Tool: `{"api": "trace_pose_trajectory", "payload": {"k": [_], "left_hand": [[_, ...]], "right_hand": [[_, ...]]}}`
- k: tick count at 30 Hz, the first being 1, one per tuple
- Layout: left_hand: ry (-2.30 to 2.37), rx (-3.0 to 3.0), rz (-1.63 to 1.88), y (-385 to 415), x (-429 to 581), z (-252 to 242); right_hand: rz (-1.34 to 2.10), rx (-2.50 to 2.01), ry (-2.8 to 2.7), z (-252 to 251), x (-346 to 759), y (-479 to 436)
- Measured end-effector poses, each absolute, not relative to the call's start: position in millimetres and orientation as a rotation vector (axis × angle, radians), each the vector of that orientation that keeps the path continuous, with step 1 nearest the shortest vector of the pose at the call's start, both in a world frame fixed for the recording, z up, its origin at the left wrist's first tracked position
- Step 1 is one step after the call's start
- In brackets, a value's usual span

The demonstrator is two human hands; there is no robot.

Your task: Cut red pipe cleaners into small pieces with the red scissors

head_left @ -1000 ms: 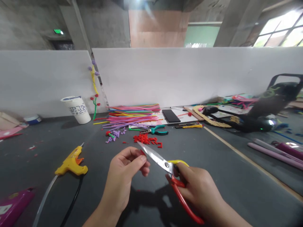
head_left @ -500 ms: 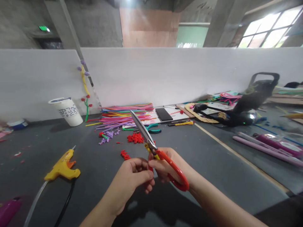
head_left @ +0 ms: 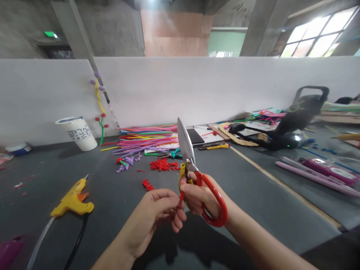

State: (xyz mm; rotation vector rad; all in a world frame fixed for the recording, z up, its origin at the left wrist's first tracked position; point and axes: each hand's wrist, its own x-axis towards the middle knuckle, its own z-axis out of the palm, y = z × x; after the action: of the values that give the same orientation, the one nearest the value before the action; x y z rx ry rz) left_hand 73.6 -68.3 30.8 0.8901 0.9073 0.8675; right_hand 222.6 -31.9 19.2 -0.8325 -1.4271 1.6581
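My right hand (head_left: 198,197) grips the red-and-yellow handles of a pair of scissors (head_left: 191,165), whose closed blades point up and away. My left hand (head_left: 159,212) is curled right beside it, fingertips pinched on a thin red piece (head_left: 181,197), probably pipe cleaner, that runs up toward the scissor handle. Both hands hover low over the dark table (head_left: 112,202). A small heap of red cut bits (head_left: 147,184) lies just beyond my left hand, and a larger red heap (head_left: 163,165) lies farther back.
A yellow glue gun (head_left: 73,198) with its cable lies at the left. A stack of coloured pipe cleaners (head_left: 146,137), purple bits (head_left: 126,162), teal pliers (head_left: 176,153), a phone (head_left: 194,135) and a paper cup (head_left: 77,133) sit by the white wall. Tools and purple rods (head_left: 312,176) fill the right.
The scissors swung from pointing left and flat to pointing upward. My hands came together, and a small red heap now lies on the table near my left hand.
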Motion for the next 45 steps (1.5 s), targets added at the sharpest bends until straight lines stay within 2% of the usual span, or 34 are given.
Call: {"api": "trace_pose_trajectory", "payload": {"k": [14,21,24,27,28,36,45], "left_hand": [[0.991,0.879,0.952,-66.4,75.5,29.8],[1.134,1.007,0.910,-66.2,78.1,33.0],[1.354,1.395,0.877,-53.3,57.5,31.6],[1.956,1.892,0.784,-33.6,28.7,24.4],[2.026,1.928,0.739,-27.7,20.9,20.9],[2.013,2.121,0.591,-12.8,10.9,-1.9],[2.055,2.017,0.733,-11.9,9.4,15.0]], "right_hand": [[1.576,-0.899,-1.360,19.3,225.9,-29.7],[1.522,-1.060,-1.495,19.2,221.8,-34.9],[1.464,-1.090,-1.469,18.9,224.3,-30.6],[1.396,-1.151,-1.434,16.7,230.8,-22.7],[1.379,-1.172,-1.428,15.4,233.2,-19.9],[1.338,-1.237,-1.430,6.4,241.2,-9.1],[1.303,-1.196,-1.315,2.4,245.4,-1.0]]}}
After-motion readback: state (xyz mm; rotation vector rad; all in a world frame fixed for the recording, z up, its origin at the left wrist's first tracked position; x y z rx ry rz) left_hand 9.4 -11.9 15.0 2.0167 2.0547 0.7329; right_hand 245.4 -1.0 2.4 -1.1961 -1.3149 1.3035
